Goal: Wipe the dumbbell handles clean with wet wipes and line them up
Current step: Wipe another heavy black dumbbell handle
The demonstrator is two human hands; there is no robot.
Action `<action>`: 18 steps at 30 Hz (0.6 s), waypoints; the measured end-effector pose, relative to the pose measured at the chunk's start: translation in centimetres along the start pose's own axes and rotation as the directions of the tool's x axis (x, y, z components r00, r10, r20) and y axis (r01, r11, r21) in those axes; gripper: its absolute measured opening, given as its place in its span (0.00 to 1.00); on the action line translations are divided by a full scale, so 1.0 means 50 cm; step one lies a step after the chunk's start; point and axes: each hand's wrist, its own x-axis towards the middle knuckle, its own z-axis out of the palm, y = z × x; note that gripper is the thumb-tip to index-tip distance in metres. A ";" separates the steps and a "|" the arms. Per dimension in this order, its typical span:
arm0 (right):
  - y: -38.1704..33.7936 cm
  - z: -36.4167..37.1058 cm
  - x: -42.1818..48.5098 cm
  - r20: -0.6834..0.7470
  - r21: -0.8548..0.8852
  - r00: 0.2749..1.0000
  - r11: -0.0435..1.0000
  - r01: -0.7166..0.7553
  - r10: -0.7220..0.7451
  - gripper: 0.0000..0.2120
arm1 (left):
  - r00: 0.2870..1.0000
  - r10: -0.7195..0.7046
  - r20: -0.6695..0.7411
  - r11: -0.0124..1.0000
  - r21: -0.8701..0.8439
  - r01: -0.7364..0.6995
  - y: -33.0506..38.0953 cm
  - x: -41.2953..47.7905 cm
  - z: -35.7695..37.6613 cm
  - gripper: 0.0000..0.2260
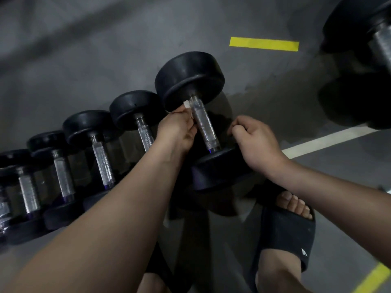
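Left hand: your left hand (177,130) has its fingers curled on a white wipe (187,104) and pinches it against the far end of the handle (204,125).
Right hand: your right hand (254,140) sits just beside the near end of that handle, above the near head. Its fingers are curled, but you cannot tell whether it holds anything or only steadies the weight.
Dumbbell: the dumbbell (190,77) you are working on is the biggest. It lies on the floor (84,60) at the right end of the row, its handle pointing away from you.
Row: the row (101,163) of smaller ones lies side by side to its left, handles roughly parallel and heads close together.
Done: the row looks lined up already. Nothing shows whether those handles have been wiped.
In hand: the wipe covers only the far end, so most of this handle probably still needs a pass.
Left: a spare dumbbell (380,43) lies well apart at the top right, past the yellow tape (264,44). It likely still needs wiping and a place in line.
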 end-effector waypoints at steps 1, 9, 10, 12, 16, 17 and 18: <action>0.000 0.000 0.000 0.000 0.004 1.000 1.000 -0.002 0.002 0.14 | 0.996 0.041 -0.076 0.998 0.049 -0.038 0.001 -0.005 0.007 0.07; -0.001 0.000 -0.002 -0.008 0.016 1.000 1.000 0.001 -0.001 0.14 | 0.842 0.493 0.220 0.144 0.934 -0.328 0.019 -0.096 0.036 0.10; -0.001 0.000 -0.002 -0.011 0.018 1.000 1.000 0.003 -0.003 0.14 | 0.835 0.487 0.258 0.091 0.935 -0.342 0.019 -0.103 0.039 0.14; -0.002 -0.001 -0.003 -0.014 0.024 1.000 1.000 0.005 -0.004 0.14 | 0.842 0.429 0.328 -0.055 0.940 -0.338 0.015 -0.109 0.040 0.22; -0.003 -0.003 -0.003 -0.008 0.017 1.000 1.000 0.002 -0.002 0.14 | 0.828 0.272 0.490 -0.351 0.852 -0.389 0.012 -0.107 0.005 0.32; -0.003 -0.002 -0.003 -0.006 0.016 1.000 1.000 0.001 -0.001 0.14 | 0.824 0.232 0.517 -0.394 0.825 -0.406 0.013 -0.100 -0.010 0.34; -0.002 -0.002 -0.003 -0.005 0.016 1.000 1.000 0.001 -0.001 0.14 | 0.819 0.198 0.538 -0.433 0.798 -0.420 0.015 -0.092 -0.024 0.35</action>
